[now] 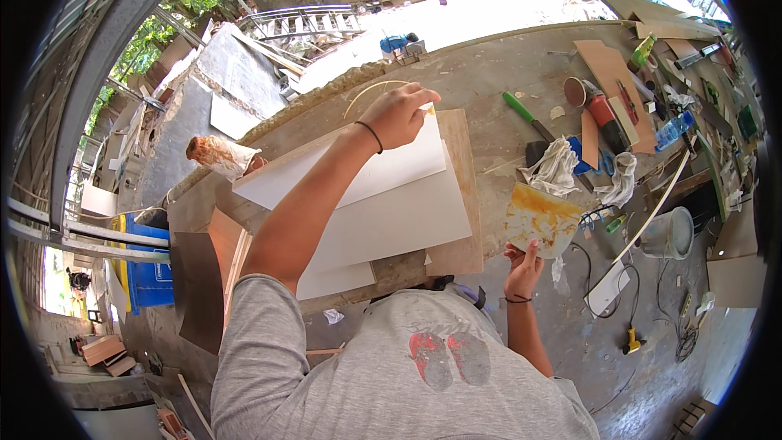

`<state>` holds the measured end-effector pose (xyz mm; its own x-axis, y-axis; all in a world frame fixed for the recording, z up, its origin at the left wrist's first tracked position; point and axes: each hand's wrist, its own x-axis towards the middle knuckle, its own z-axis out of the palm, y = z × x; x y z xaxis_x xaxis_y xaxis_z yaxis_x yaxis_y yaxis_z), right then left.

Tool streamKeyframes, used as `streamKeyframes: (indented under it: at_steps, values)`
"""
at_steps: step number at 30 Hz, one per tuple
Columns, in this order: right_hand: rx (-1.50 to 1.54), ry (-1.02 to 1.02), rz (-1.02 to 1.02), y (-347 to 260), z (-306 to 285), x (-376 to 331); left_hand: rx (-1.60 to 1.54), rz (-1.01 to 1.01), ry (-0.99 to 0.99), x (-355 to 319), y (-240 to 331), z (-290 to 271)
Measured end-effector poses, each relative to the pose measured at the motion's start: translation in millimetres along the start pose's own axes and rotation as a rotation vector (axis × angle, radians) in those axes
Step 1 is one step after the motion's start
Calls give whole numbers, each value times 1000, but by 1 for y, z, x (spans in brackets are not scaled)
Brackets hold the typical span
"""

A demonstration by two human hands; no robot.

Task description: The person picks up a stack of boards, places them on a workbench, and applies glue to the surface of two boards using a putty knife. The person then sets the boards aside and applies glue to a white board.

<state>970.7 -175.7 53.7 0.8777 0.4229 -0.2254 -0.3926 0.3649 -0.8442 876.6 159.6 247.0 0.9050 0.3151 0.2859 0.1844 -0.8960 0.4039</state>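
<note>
My left hand (399, 116) is above the far right corner of a white board (391, 167), its fingers bent and pinched together. A thin, pale curved strip (364, 96) arcs out from behind that hand. What the fingertips grip is hidden. A yellowish smear shows by the fingers at the board's corner. My right hand (522, 273) holds a square, pale spreader sheet (544, 224) by its lower edge, thumb on top; yellow-brown glue-like stuff coats its far part. Under the white board lie a larger white panel (391, 224) and a brown board (461, 257).
A glue-stained container (224, 156) lies at the bench's left. To the right are crumpled rags (554, 167), a green-handled tool (525, 114), a red grinder-like power tool (601, 110) and a plastic bottle (674, 130). A bucket (668, 232) and cables stand on the floor; a blue bin (149, 265) is left.
</note>
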Motion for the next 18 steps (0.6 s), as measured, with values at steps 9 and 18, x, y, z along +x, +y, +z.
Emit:
streamKeyframes:
  at_steps: [9,18]
  values:
    - [-36,5,11,-1,-2,-2,9,50,43,1,-2,4]
    - [-21,4,-7,0,-3,-3,-30,62,60,0,-6,2]
